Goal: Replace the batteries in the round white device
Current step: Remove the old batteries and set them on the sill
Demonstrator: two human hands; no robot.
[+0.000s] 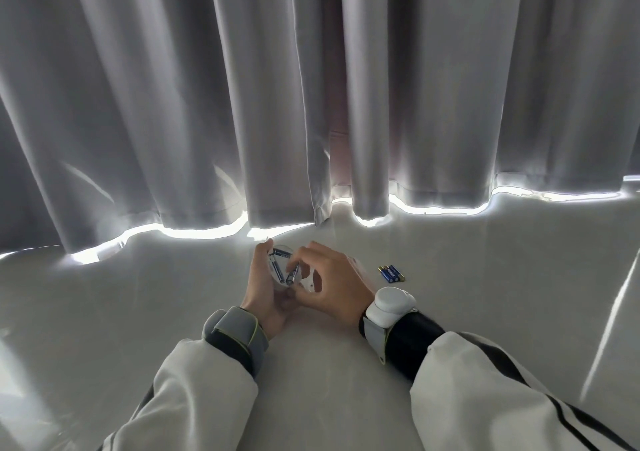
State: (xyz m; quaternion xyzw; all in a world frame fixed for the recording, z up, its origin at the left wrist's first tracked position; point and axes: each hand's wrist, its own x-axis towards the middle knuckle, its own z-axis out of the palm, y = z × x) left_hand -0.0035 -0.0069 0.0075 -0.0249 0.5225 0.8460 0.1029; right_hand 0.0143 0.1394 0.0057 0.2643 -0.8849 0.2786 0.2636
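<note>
White jacket sleeves [194,381] are seen nearest. Above the pale floor [450,312], the round white plastic device [277,270] is gripped by the left hand [266,291]; a blue battery [292,274] is pinched by the right hand [332,288] (three spare blue batteries [391,273] lie nearby).

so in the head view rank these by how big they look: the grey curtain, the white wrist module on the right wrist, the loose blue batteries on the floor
1. Grey pleated curtain, by far the largest.
2. White rounded wrist module.
3. Loose blue batteries lying on the floor, smallest.
The module sits nearer the camera, so its real lead over the batteries is unsure.
</note>
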